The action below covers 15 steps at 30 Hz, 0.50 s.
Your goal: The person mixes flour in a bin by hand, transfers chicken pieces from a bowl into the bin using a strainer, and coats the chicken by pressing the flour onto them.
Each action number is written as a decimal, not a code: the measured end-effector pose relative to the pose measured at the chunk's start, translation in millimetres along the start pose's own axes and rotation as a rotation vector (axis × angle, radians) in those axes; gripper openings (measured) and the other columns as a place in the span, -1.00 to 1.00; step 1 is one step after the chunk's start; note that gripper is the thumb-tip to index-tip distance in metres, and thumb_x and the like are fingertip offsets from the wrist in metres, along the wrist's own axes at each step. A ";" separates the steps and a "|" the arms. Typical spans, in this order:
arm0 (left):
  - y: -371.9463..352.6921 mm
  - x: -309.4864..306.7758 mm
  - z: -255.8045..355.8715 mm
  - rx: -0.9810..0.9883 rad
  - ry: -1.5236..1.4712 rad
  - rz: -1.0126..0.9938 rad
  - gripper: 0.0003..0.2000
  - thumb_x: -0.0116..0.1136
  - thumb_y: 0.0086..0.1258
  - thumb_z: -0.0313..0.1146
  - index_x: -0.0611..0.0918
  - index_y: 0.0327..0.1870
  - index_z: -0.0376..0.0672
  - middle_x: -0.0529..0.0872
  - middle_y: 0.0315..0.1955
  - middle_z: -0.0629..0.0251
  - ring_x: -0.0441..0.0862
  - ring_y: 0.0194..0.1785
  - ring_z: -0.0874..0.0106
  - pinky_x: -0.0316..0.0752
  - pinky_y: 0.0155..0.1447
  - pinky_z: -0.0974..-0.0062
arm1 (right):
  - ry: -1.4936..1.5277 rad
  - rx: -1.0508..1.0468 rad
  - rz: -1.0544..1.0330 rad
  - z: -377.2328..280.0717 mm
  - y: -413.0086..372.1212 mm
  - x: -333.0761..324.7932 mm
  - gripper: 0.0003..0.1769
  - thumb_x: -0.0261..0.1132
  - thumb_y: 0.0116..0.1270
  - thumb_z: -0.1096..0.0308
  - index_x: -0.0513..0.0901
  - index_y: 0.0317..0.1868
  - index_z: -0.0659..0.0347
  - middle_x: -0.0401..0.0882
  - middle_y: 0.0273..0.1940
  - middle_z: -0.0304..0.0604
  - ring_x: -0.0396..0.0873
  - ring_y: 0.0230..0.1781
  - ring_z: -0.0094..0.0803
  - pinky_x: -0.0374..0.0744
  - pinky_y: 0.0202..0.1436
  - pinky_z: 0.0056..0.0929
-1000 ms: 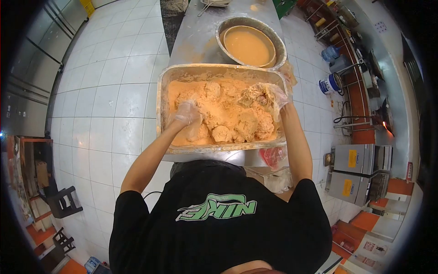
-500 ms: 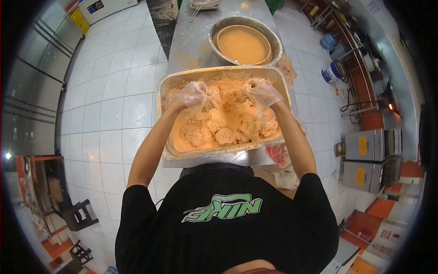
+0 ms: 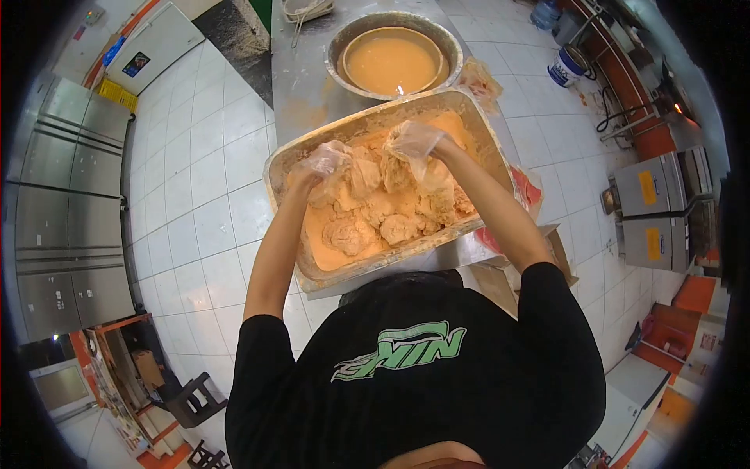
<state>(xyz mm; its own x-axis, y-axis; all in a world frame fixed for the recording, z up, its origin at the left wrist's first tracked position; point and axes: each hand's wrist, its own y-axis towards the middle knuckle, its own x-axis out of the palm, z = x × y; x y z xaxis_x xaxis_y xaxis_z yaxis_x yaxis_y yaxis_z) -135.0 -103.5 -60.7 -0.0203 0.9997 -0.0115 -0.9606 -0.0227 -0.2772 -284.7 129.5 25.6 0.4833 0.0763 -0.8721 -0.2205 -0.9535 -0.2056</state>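
A deep metal pan [image 3: 486, 144] stands tilted across my view, with orange flour and several lumpy breaded pieces, apparently chicken, inside. Clear plastic gloves cover both hands. My left hand [image 3: 326, 161], at the pan's left side, has its fingers closed around a breaded chicken piece [image 3: 363, 177]. Close by on the right, my right hand [image 3: 418, 142] grips another floury piece [image 3: 396, 170] over the middle of the pan. More coated pieces, such as a round lump [image 3: 349, 235], lie in the flour along the near side.
Behind the pan, a large metal bowl [image 3: 451, 56] holds a smaller tub of orange liquid [image 3: 391, 66] on the steel table [image 3: 301, 78]. A wire-handled strainer [image 3: 306, 9] lies farther back. Plastic bags [image 3: 478, 84] and an open cardboard box [image 3: 551, 258] sit on the right.
My right hand has moved left, nearer my left hand, and its piece now shows lifted above the flour. The view has turned, so the pan appears more slanted.
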 end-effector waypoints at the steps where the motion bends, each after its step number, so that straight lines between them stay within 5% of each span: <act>1: -0.2 -1.5 0.2 0.029 0.274 0.070 -0.82 0.17 0.11 -0.43 0.63 -0.24 -0.20 0.64 -0.25 0.26 0.56 -0.25 0.46 0.47 -0.20 0.51 | 0.117 0.138 -0.010 2.3 5.0 1.0 -0.67 0.10 0.15 0.14 0.62 -0.24 0.18 0.59 -0.33 0.06 0.52 -0.35 -0.12 0.47 -0.23 -0.28; 4: -7.5 -6.2 18.2 0.071 0.992 0.222 -0.80 0.07 0.14 -0.38 0.64 -0.22 -0.16 0.64 -0.14 0.18 0.59 -0.18 0.38 0.48 -0.12 0.47 | 0.042 0.194 0.500 46.3 8.8 41.2 -0.80 0.16 0.01 0.27 0.61 -0.49 0.22 0.59 -0.39 0.02 0.54 -0.36 -0.10 0.46 -0.33 -0.24; 6: -7.0 -21.1 -1.3 0.010 1.321 0.229 -0.76 -0.02 0.18 -0.35 0.65 -0.21 -0.12 0.63 -0.12 0.15 0.60 -0.14 0.33 0.48 -0.05 0.44 | -0.042 0.132 0.221 58.5 -3.2 28.2 -0.77 0.14 0.03 0.25 0.62 -0.52 0.24 0.59 -0.41 0.05 0.54 -0.36 -0.07 0.46 -0.33 -0.23; 11: -6.9 -29.1 -27.9 -0.538 1.335 0.095 -0.71 -0.13 0.19 -0.32 0.63 -0.18 -0.15 0.57 -0.05 0.10 0.57 -0.03 0.25 0.48 -0.05 0.33 | 0.091 0.232 -0.010 81.9 -14.3 38.8 -0.58 0.17 0.09 0.07 0.58 -0.52 0.35 0.50 -0.59 0.08 0.41 -0.64 -0.21 0.41 -0.44 -0.25; 15: -8.0 -32.9 -43.6 -0.476 0.868 0.237 -0.72 -0.13 0.20 -0.34 0.62 -0.19 -0.20 0.59 -0.15 0.15 0.56 -0.08 0.29 0.47 -0.04 0.36 | 0.138 0.325 -0.028 76.3 -19.6 28.3 -0.64 0.16 0.12 0.11 0.57 -0.54 0.30 0.49 -0.61 0.03 0.40 -0.64 -0.20 0.40 -0.45 -0.26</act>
<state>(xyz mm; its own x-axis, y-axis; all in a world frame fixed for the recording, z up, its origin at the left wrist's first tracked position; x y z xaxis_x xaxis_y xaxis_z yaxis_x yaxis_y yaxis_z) -114.6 -136.4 -100.0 0.1940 0.6246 -0.7565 -0.7440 -0.4089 -0.5284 -331.3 172.6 -28.9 0.5980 0.0397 -0.8005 -0.4531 -0.8071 -0.3785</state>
